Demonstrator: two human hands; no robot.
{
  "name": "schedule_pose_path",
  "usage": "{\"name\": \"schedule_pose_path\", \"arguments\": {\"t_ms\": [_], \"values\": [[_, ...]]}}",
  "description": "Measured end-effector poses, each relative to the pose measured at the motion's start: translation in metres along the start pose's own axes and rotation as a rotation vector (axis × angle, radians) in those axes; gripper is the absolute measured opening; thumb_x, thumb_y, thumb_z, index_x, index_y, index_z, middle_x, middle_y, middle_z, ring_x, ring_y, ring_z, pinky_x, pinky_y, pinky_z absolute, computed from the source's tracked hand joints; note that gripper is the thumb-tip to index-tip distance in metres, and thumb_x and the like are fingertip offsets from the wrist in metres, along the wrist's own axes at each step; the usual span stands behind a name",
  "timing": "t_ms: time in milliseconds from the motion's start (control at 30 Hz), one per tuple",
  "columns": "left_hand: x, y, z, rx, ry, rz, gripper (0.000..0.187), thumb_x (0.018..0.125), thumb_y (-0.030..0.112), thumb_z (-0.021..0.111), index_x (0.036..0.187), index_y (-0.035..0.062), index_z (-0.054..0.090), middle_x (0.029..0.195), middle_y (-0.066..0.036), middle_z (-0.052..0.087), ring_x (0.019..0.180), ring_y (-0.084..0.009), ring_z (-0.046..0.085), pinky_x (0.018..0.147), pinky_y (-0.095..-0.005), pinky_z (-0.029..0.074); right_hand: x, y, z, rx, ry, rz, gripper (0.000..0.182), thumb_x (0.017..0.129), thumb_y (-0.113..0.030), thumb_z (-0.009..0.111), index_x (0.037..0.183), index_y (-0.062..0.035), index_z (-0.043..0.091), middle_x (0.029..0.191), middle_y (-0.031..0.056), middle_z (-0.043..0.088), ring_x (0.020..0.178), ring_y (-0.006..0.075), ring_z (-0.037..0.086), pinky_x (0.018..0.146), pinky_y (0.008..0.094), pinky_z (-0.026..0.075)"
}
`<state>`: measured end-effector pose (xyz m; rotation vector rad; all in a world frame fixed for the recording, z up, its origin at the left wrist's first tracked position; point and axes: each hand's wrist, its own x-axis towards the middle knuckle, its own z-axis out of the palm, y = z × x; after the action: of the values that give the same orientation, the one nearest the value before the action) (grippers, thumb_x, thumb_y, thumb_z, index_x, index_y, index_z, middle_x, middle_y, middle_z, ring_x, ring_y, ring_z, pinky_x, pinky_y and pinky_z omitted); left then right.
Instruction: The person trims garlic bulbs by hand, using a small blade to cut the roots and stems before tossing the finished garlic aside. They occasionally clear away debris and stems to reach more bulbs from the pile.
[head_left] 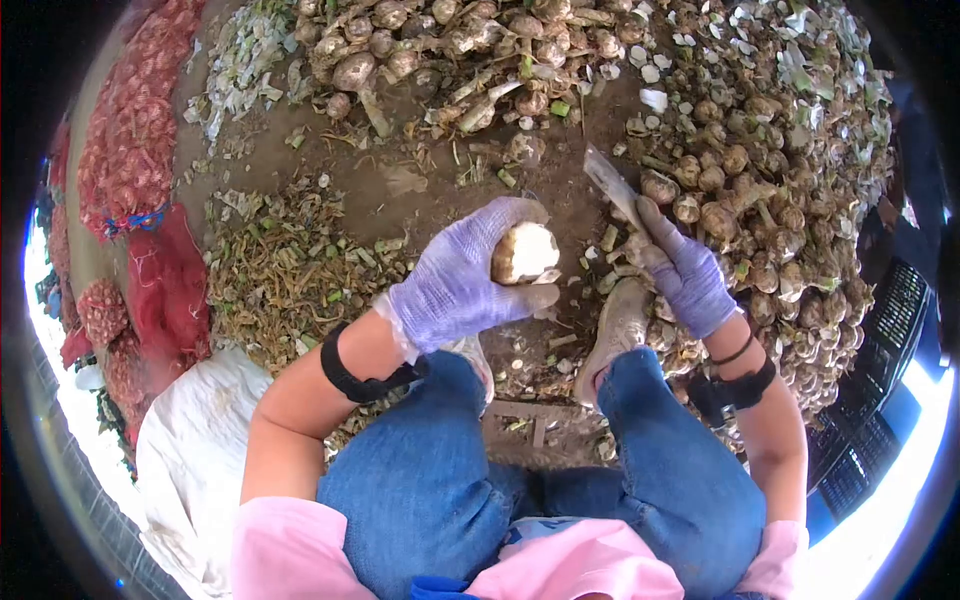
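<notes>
My left hand (470, 270), in a purple glove with dirty fingertips, holds a garlic bulb (524, 253) between thumb and fingers. The bulb's bright white side faces right. My right hand (682, 270), gloved the same way, is closed around a knife, its handle hidden by the fingers. The flat blade (611, 184) points up and to the left, apart from the bulb. Both hands are above the dirt floor, in front of my knees.
Garlic with stalks is heaped at the top (460, 50) and right (740, 180). Cut stalks (290, 270) lie at left. Beyond are red mesh sacks (140, 130), a white sack (200, 440) and black crates (895, 310) at far right.
</notes>
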<state>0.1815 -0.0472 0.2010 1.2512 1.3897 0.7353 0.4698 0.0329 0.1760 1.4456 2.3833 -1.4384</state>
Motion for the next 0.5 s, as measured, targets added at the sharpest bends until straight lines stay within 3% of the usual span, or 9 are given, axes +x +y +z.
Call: {"name": "schedule_pose_path", "arguments": {"t_ms": [133,167,233,333,367,467,500], "values": [[0.01,-0.017,-0.009,0.203,-0.108,0.396,0.049,0.063,0.022,0.09,0.103,0.0082,0.065,0.103,-0.01,0.062,0.095,-0.0242,0.063,0.083,-0.0362,0.052,-0.003,-0.031,-0.016,0.265,-0.159,-0.071,0.058,0.098,-0.037,0.05,0.147,-0.009,0.038,0.128,0.018,0.059,0.116,0.0295,0.06,0.097,0.0345,0.044],[0.012,-0.013,-0.009,0.192,-0.122,0.346,0.036,0.07,0.036,0.084,0.091,0.0124,0.067,0.091,-0.011,0.062,0.086,-0.0325,0.063,0.079,-0.0402,0.052,-0.003,-0.04,-0.019,0.313,-0.204,-0.096,0.059,0.099,-0.039,0.048,0.146,-0.0056,0.037,0.133,0.0172,0.057,0.122,0.0293,0.057,0.1,0.0347,0.042],[0.013,-0.014,-0.009,0.298,-0.149,0.405,0.033,0.065,0.028,0.087,0.083,0.0113,0.066,0.086,-0.01,0.062,0.084,-0.0328,0.063,0.078,-0.04,0.052,-0.003,-0.051,-0.025,0.333,-0.285,-0.106,0.06,0.099,-0.04,0.047,0.146,-0.0049,0.037,0.135,0.0169,0.055,0.124,0.0287,0.055,0.102,0.0349,0.042],[0.017,-0.02,-0.003,0.368,-0.099,0.569,0.028,0.064,0.025,0.087,0.073,0.0119,0.063,0.078,-0.008,0.062,0.077,-0.0334,0.063,0.074,-0.0419,0.052,0.001,-0.062,-0.021,0.358,-0.314,-0.173,0.061,0.099,-0.04,0.047,0.146,-0.0028,0.036,0.122,0.0153,0.057,0.11,0.0249,0.056,0.094,0.0339,0.043],[0.02,-0.022,-0.002,0.369,-0.096,0.634,0.028,0.064,0.025,0.086,0.073,0.0117,0.063,0.079,-0.008,0.062,0.077,-0.0332,0.063,0.074,-0.0426,0.052,0.003,-0.063,-0.015,0.37,-0.273,-0.231,0.061,0.099,-0.04,0.047,0.146,-0.0024,0.037,0.106,0.0133,0.061,0.095,0.0216,0.058,0.084,0.033,0.046],[0.021,-0.021,-0.004,0.508,-0.071,0.676,0.025,0.067,0.026,0.082,0.072,0.011,0.062,0.078,-0.006,0.06,0.074,-0.0298,0.062,0.069,-0.0409,0.053,0.007,-0.077,-0.019,0.405,-0.343,-0.112,0.061,0.098,-0.04,0.046,0.146,-0.0035,0.037,0.108,0.0128,0.059,0.096,0.021,0.057,0.085,0.0333,0.045],[0.018,-0.017,-0.006,0.584,-0.027,0.647,0.024,0.068,0.027,0.081,0.071,0.0115,0.062,0.078,-0.006,0.06,0.075,-0.0284,0.061,0.068,-0.0397,0.054,0.008,-0.079,-0.028,0.418,-0.444,0.041,0.061,0.099,-0.041,0.048,0.147,-0.0053,0.037,0.125,0.0148,0.054,0.113,0.0236,0.053,0.096,0.0341,0.041]]}}
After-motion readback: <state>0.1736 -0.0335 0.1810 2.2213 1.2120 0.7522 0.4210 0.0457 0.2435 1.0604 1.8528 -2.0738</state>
